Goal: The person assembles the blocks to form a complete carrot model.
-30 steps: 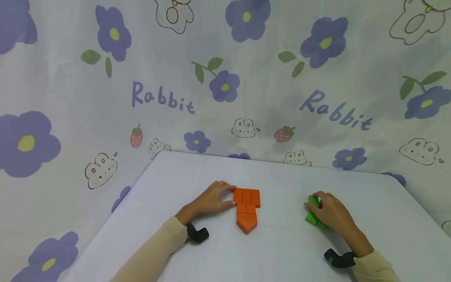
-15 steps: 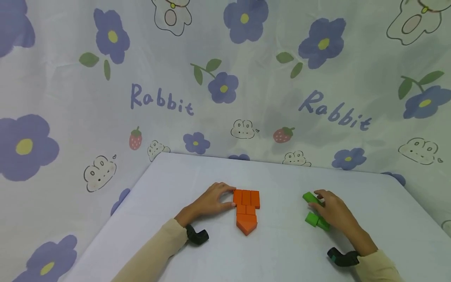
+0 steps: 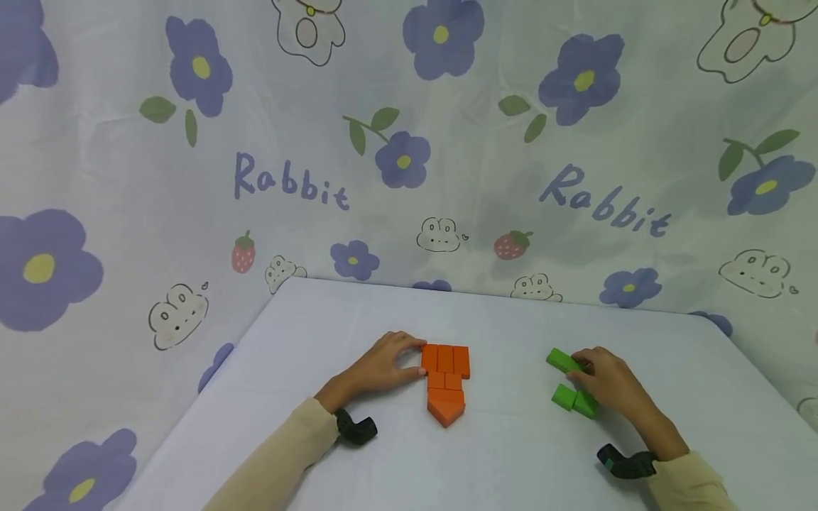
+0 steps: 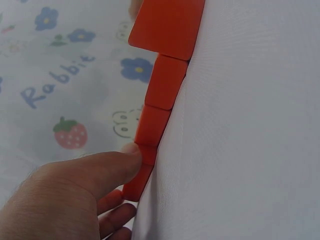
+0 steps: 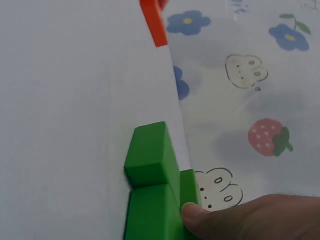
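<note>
Orange blocks lie together on the white table in an arrow-like shape: three side by side at the far end, two smaller ones below, a pointed part nearest me. My left hand pinches the leftmost far block, thumb on its near end and a finger at its far end. To the right, my right hand pinches the right end of a long green block, thumb against its side. Closer to me, a green cube touches another green block, partly under the hand in the head view.
A white cloth-covered table bears all the blocks. A patterned curtain with flowers and rabbits stands behind it and at the sides. Black wrist cameras sit on both wrists.
The long green block has moved up and left, apart from the two other green blocks, and turned. My right fingers have closed in on its right end. My left hand has stayed put.
</note>
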`<state>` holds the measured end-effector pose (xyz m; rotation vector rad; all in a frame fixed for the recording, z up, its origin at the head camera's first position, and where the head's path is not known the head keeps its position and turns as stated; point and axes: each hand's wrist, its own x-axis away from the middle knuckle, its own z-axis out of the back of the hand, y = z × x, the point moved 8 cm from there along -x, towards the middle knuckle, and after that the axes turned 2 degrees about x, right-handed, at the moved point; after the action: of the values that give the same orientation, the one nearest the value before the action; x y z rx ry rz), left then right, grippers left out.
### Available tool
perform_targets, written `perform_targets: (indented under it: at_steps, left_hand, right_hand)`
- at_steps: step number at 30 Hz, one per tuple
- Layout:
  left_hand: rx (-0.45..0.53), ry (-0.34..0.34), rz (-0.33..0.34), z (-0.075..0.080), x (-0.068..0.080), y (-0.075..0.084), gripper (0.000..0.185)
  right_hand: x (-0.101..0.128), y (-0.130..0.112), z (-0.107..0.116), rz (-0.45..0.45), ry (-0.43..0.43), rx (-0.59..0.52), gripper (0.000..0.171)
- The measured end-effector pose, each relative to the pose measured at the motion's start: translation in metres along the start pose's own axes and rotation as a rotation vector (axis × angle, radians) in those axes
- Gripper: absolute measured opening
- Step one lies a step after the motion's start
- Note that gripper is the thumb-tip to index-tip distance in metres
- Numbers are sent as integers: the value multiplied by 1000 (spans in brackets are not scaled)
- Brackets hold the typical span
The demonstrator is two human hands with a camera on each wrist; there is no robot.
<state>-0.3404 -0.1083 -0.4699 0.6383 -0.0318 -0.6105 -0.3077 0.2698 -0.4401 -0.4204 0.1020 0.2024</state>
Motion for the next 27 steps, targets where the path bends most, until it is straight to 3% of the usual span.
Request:
perform_targets:
  at_steps: [6,15,20,27]
  left_hand:
    - [-14,-5,-5,1,-1,0,59]
    - [16,-3,5,1,2,3,62]
    - [41,8,42,3,5,0,59]
    - [28,9,5,2,4,2,56]
  right_hand:
    - [-6,-20,10,70,57,-39,35]
    - [-40,-76,17,201,11,-83,32]
    - [-63,-112,5,240,-34,-101,30]
    - [-85,-146,-21,277,-81,-126,28]
